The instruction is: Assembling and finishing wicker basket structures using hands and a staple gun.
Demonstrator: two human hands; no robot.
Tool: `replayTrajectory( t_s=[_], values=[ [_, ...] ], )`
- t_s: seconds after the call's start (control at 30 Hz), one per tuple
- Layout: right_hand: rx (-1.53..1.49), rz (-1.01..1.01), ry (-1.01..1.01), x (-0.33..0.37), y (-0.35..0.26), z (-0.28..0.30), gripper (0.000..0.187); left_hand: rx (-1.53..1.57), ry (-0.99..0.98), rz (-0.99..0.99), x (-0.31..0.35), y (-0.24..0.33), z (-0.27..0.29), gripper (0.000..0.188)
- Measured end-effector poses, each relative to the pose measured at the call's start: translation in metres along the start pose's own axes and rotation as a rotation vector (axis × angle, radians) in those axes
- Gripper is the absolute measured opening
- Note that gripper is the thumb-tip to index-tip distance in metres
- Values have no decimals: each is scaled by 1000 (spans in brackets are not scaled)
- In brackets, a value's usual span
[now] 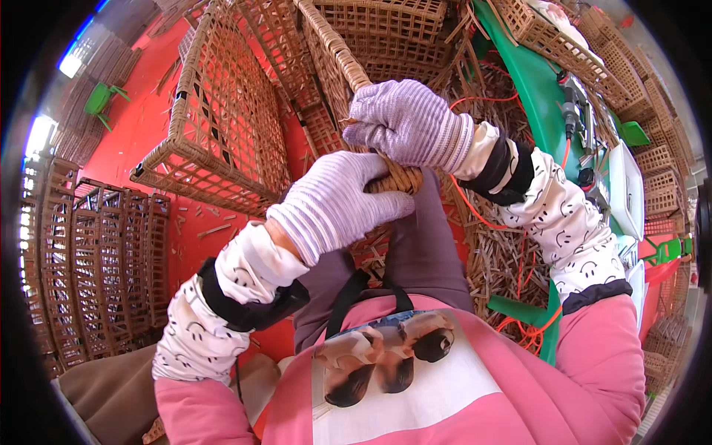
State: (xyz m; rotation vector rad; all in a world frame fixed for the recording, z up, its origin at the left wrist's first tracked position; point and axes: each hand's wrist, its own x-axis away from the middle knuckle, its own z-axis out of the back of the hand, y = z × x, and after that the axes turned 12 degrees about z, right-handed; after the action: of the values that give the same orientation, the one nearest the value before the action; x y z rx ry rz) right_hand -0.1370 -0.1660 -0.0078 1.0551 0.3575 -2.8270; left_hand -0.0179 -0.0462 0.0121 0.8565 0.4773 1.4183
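A brown wicker basket with open-weave sides and a thick wrapped rim (pixel 334 48) stands tilted before me, one corner near my lap. My left hand (pixel 334 200), in a striped lilac-and-white glove, wraps round the braided rim at that near corner, its thumb along the lower side. Just above it my right hand (pixel 411 126), gloved alike, is closed in a fist at the rim. A small pale tip pokes out by its fingers; whether that is a loose strand I cannot tell. The rim beneath both palms is hidden.
Another openwork wicker basket (pixel 222 119) stands at left on the red floor (pixel 144 111). Stacked baskets (pixel 96 252) line the far left. Wicker scraps (pixel 497 259) and an orange cord (pixel 475 215) lie at right, beside a green table (pixel 538 96) with power tools (pixel 571 111).
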Motion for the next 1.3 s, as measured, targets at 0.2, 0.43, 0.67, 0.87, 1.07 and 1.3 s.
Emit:
replayTrajectory(
  t_s=[0.2,0.43,0.67,0.87,1.07,1.3],
  values=[
    [25,-9,-118,-5,-2,-8,18,451,-268,281,-15,-20,7,29],
    [64,-135,-283,-13,-17,9,19,602,-471,434,-23,-23,3,27],
    [-101,-243,-182,-12,-11,3,11,886,-432,117,-56,-52,-26,31],
    [-105,-256,-144,-11,-12,1,11,810,-324,70,-56,-50,-27,33],
    [-102,-231,-167,-13,-14,-1,9,806,-313,126,-47,-50,-23,34],
    [-97,-271,-142,-7,-21,0,10,758,-339,128,-36,-44,-17,24]
  ],
)
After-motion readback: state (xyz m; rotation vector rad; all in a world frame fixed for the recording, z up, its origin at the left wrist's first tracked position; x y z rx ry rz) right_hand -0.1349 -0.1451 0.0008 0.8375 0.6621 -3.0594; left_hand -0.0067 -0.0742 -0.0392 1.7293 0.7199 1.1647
